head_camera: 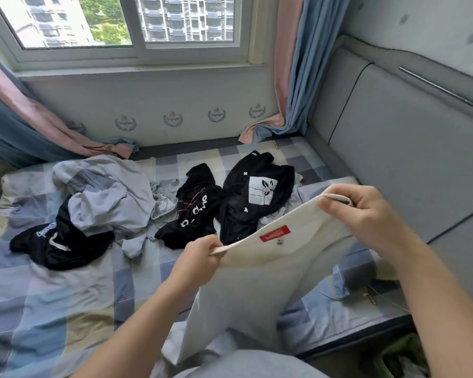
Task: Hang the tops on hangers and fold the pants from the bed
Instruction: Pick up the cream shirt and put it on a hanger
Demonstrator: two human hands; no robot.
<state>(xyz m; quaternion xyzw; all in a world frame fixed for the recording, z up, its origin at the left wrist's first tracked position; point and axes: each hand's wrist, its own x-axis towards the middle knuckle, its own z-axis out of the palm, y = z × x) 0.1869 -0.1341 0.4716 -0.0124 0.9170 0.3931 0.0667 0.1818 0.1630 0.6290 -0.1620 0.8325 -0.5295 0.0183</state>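
The person's lap [246, 364], in grey cloth, fills the bottom edge, and both bare forearms reach up from it over the bed. The left hand [200, 257] pinches one end of the top hem of a white garment [257, 282] between thumb and curled fingers. The right hand [361, 211], higher and farther out, has its fingers curled round the other end. The hem is stretched between them, slanting up to the right, with a red label [273, 233] just under it. The rest of the cloth hangs down toward the lap. Whether it is a top or pants cannot be told.

Under it lies the checked sheet [38, 309] in blue, grey and beige squares. A blue piece of clothing [337, 285] lies near the bed's right edge, partly behind the hanging cloth.

Just beyond the held hem lies a crumpled black top [257, 192] with a white square print. Beside it on the left is a lettered black garment [194, 211]. Farther left, a pale blue shirt [107, 192] lies bunched up, overlapping another black garment with white script [58, 244].

On the right runs a padded grey headboard [407, 145]. At the far wall, a left curtain [25, 118] and a right curtain [292, 64], both pink and blue, pool onto the bed below the window [134, 23].
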